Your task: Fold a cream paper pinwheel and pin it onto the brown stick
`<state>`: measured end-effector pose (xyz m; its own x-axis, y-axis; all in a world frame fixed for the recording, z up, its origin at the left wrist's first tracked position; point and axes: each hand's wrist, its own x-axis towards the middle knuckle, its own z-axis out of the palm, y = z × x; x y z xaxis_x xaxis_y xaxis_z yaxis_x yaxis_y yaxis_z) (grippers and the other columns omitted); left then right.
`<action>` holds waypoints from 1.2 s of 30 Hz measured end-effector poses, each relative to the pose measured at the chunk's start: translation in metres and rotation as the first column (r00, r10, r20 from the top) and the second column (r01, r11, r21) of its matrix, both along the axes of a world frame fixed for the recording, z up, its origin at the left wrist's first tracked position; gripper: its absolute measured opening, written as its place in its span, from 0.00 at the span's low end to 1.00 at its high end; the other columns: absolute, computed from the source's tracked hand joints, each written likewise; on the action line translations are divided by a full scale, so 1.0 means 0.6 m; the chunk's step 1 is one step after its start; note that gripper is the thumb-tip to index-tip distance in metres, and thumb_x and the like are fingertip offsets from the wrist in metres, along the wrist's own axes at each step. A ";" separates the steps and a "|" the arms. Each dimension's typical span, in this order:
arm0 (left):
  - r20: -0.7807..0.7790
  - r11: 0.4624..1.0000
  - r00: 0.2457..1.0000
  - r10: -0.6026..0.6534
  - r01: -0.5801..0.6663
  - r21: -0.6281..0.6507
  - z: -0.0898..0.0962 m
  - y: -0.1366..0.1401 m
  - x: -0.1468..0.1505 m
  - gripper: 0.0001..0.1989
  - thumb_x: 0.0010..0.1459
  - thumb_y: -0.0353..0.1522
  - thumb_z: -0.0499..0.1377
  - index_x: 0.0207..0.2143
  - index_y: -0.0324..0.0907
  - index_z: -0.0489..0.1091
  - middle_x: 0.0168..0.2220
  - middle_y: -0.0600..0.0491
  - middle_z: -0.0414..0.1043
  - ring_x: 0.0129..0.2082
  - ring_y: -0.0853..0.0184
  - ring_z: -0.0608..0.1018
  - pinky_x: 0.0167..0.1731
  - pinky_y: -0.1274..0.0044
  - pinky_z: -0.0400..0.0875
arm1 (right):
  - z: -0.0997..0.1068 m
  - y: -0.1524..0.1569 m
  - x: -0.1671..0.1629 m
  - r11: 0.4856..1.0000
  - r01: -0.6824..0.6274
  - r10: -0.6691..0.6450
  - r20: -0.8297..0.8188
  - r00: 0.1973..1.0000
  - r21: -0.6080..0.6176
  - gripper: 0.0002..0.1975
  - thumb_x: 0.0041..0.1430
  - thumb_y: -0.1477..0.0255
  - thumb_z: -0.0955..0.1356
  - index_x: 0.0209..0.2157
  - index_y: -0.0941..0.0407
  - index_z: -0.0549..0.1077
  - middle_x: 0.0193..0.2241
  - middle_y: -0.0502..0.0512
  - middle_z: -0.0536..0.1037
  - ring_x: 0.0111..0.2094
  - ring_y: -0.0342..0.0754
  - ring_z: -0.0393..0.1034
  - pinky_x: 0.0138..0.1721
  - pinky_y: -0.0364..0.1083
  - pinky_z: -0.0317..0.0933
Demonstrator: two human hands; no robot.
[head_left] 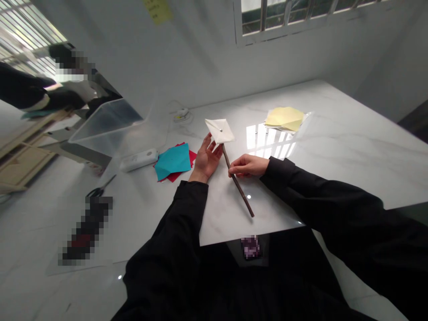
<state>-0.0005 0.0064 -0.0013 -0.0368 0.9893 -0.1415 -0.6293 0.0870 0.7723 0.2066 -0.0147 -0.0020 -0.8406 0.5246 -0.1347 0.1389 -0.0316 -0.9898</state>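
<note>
A pinwheel of white folded paper (224, 133), with a small round pin at its centre, sits at the top of a thin dark brown stick (243, 196). My right hand (248, 166) pinches this stick near its middle, between thumb and fingers. The stick slants, its lower end toward the table's front edge. My left hand (207, 159) is palm up beside and partly behind the paper, fingers spread and curved. Its fingertips are close to the paper's lower left edge; whether they touch it I cannot tell.
Blue paper (172, 162) lies over red sheets at left, beside a white elongated device (138, 160). Yellow sheets (284, 118) are stacked at the back right. Further left are scissors (96, 191) and a clear plastic bin (107, 120). Another person's sleeve (20, 87) shows at far left.
</note>
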 end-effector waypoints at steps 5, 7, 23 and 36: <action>0.012 1.000 1.000 -0.005 0.005 0.016 -0.004 -0.003 0.003 0.09 0.64 0.37 0.68 0.45 0.45 0.78 0.38 0.54 0.82 0.35 0.70 0.81 0.40 0.78 0.76 | 0.000 0.000 0.001 0.993 -0.077 0.071 0.072 0.995 0.087 0.21 0.65 0.55 0.73 0.41 0.61 0.82 0.22 0.45 0.70 0.20 0.37 0.55 0.22 0.42 0.46; 0.015 1.000 1.000 -0.009 0.008 0.021 -0.003 -0.004 0.005 0.09 0.64 0.36 0.68 0.44 0.44 0.78 0.37 0.54 0.81 0.33 0.70 0.80 0.38 0.78 0.76 | 0.001 -0.001 0.001 0.993 -0.076 0.068 0.079 0.995 0.094 0.21 0.66 0.55 0.72 0.42 0.61 0.82 0.22 0.45 0.70 0.20 0.37 0.55 0.22 0.42 0.46; -0.043 0.999 0.999 0.019 -0.017 0.032 -0.003 -0.008 0.002 0.11 0.61 0.38 0.71 0.43 0.44 0.79 0.33 0.55 0.80 0.30 0.71 0.79 0.32 0.80 0.74 | -0.013 0.023 0.014 0.910 0.390 -0.381 -0.088 0.921 0.139 0.21 0.61 0.54 0.73 0.40 0.60 0.78 0.21 0.44 0.68 0.20 0.38 0.55 0.22 0.42 0.49; -0.057 1.000 0.998 0.010 -0.010 0.005 -0.006 -0.006 0.001 0.12 0.63 0.37 0.69 0.47 0.43 0.79 0.33 0.54 0.80 0.32 0.68 0.79 0.34 0.78 0.74 | 0.059 -0.029 0.005 0.583 0.618 -0.579 -0.264 0.771 0.528 0.08 0.64 0.65 0.69 0.37 0.55 0.78 0.20 0.46 0.63 0.23 0.43 0.55 0.26 0.45 0.55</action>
